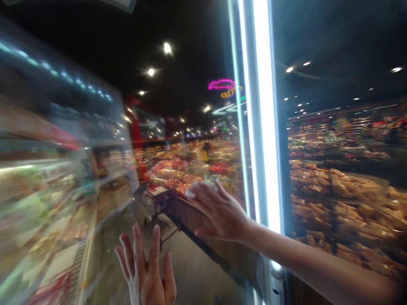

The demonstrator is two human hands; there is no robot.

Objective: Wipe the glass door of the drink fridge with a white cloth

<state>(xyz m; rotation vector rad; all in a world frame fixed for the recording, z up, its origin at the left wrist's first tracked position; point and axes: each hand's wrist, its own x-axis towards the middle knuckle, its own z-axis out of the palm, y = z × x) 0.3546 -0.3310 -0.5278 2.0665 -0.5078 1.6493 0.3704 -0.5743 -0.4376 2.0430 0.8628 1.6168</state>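
Observation:
Low in the view, my left hand (144,269) is raised with its fingers spread and its back towards me. It holds nothing. My right hand (221,212) reaches in from the right, its fingers stretched out leftwards and somewhat blurred, with nothing seen in it. The right forearm crosses in front of a bright upright light strip (265,118). Whether the right hand touches a glass surface I cannot tell. Beyond it, a shopping cart (155,203) stands beside a long produce display (190,207).
Blurred refrigerated shelves (47,237) with goods run along the left. To the right, packaged goods (359,199) lie heaped behind the light strip. Grey floor (190,267) stretches between the shelves and display. Neon signs (221,84) hang at the back.

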